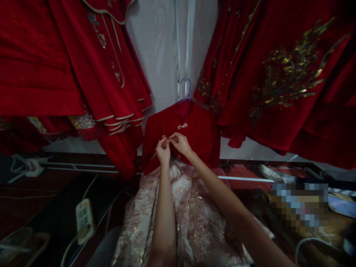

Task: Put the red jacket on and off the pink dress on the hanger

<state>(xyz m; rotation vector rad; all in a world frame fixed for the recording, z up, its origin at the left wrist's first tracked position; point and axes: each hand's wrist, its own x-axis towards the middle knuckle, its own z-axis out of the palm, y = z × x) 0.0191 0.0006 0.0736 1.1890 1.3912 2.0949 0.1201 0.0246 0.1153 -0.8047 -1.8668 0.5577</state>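
From this distance I am looking down on a red cloth jacket with a stand-up collar, spreading directly under and beyond both hands. The left grip and the right grip are both pinching at its front, fingertips almost meeting beside a small beaded ornament; whether a thread or needle is lying between them I cannot tell. I am judging the handwork there to be under way: beyond the grip, a pale flower-shaped fastener is sitting in place and looking finished, while the ornament beside the fingers is apparently getting the attention. How much is remaining lower down, I am not making out.

A purple wire hanger is poking from the collar beyond the grip. Nearer than the grip, pink-and-gold brocade cloth is lying beneath the forearms. Red garments are hanging left and right, gold sequins glinting on the right. Nearer and left of the grip, a white power strip is resting on a black surface, with red floor tiles showing to the right
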